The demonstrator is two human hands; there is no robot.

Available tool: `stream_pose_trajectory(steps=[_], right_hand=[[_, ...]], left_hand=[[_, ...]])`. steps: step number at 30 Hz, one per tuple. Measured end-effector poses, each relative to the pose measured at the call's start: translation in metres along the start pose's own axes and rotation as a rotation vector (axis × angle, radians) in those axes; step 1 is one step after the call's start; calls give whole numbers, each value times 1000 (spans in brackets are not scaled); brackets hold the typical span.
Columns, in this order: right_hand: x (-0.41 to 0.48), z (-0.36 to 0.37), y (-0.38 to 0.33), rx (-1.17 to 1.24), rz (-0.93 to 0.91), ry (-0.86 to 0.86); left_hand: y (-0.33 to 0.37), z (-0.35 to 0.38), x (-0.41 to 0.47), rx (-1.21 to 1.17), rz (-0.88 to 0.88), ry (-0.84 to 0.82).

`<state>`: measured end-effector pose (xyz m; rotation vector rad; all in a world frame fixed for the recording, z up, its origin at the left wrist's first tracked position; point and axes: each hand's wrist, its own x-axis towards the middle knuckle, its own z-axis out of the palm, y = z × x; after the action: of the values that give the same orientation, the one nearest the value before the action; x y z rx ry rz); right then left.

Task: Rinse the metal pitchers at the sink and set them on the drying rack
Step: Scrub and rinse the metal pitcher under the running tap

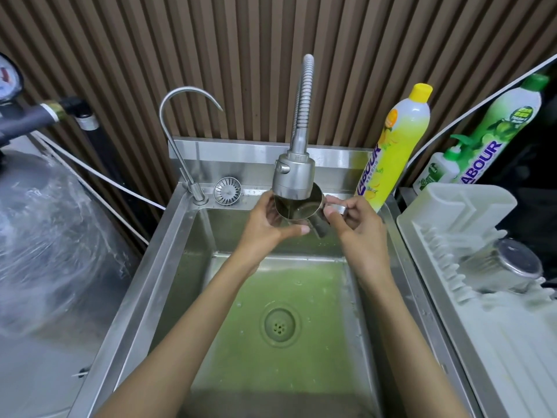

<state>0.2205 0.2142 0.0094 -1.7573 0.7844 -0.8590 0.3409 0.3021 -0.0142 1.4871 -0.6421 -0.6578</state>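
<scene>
Under the far grey spray head [294, 176], the left hand [266, 227] curls round a small shiny steel pitcher [301, 209]. The right hand [358, 229] pinches its handle [340, 208].

wall [211, 40]: brown, vertical ribbed stripes, across the top of the frame
sink [159, 267]: silver steel, floor tinted green
pitcher [301, 209]: shiny silver
spray tap [294, 176]: grey metal, ringed hose
soap bottle [391, 146]: yellow fading to white, yellow cap, blue lettering
far-right bottle [497, 125]: green and white
drying rack [452, 212]: pale grey-white

2 pitchers [298, 208] [501, 267], 2 taps [180, 99] [294, 173], 3 soap btls [394, 146] [497, 125] [437, 171], 1 rack [452, 206]
</scene>
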Motion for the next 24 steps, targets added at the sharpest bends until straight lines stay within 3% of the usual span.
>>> stream_pose_trajectory(steps=[6,9,14,18,22,24], right_hand=[[8,20,29,540,217,-262],[2,23,33,624,287,-337],[3,13,21,360,305,-242],[12,-6,3,93,274,-162],[13,-18,-11,-261,73,-60],[10,-18,-15,-305,-9,-12]], left_hand=[[11,-10,-13,289,271,213],[16,-17,-25,421,332,231],[13,-14,-31,604,214,268],[6,-6,-34,387,40,204],[-4,0,-30,123,-64,78],[-4,3,-25,9,-59,33]])
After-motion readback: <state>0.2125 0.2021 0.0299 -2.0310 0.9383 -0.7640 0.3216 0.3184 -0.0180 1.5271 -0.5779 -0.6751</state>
